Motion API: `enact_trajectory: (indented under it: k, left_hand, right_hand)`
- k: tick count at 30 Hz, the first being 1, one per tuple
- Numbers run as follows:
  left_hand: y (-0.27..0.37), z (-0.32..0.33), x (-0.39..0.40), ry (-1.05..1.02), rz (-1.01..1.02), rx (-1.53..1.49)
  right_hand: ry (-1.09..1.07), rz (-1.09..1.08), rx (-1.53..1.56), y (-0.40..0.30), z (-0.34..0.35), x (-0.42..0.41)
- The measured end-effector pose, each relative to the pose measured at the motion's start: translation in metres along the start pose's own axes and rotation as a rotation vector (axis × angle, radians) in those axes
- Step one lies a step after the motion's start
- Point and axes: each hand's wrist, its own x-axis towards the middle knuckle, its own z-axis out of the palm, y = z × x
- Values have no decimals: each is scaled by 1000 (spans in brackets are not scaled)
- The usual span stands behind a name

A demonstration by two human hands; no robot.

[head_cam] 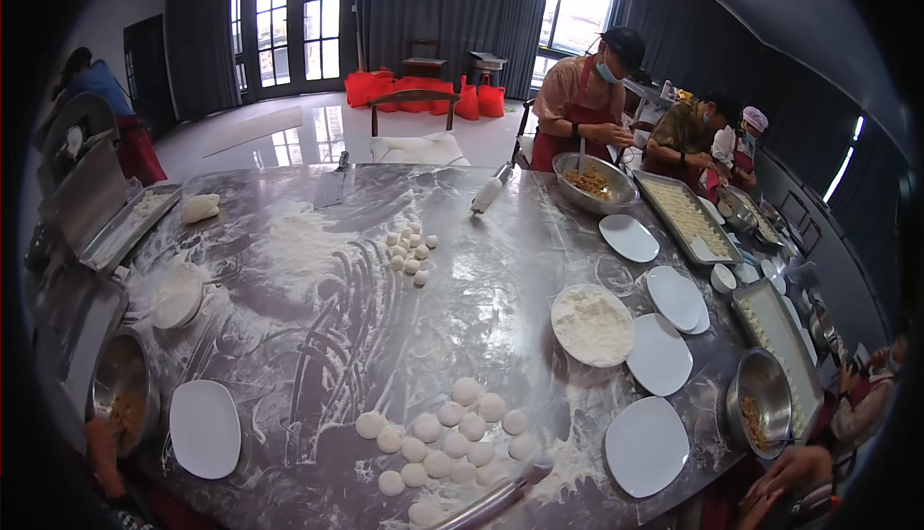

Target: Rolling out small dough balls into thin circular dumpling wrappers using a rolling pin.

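Neither of my hands is in view. Before me lies a floured steel-topped table (498,335). Close by on it is a loose group of flattened round dough pieces (437,463). A metal rolling pin (491,502) reaches in from the bottom edge beside them, its near end cut off by the frame. Loose flour (567,468) is spread right of the dough. Farther off sits a cluster of small dough balls (411,250). A round plate heaped with flour (593,326) stands to the right, next to several white square plates (647,446).
Co-workers' hands show at the lower left (105,450) and lower right (787,476), near filling bowls (123,393) (759,400). Across the table, a masked person (592,97) stands behind another filling bowl (595,183). A tray of dumplings (686,218) lies right. Another rolling pin (492,190) and a scraper (332,187) lie far back.
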Motion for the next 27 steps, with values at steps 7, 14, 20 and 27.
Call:
enact_trajectory:
  k: [7, 14, 20, 27]
  left_hand:
    - [22, -24, -20, -15, -28, -6]
    - [51, -76, -9, -216, -19, -388]
    - [116, -169, 23, -1086, -243, -1447]
    - [78, -244, 170, -478, 87, -617]
  right_hand:
    - [104, -17, -61, -21, -47, -22]
    - [-33, -264, -32, -44, -16, 34]
    - [-211, -468, -128, -82, 8, -3]
    - [-202, -789, -292, -127, 15, -79]
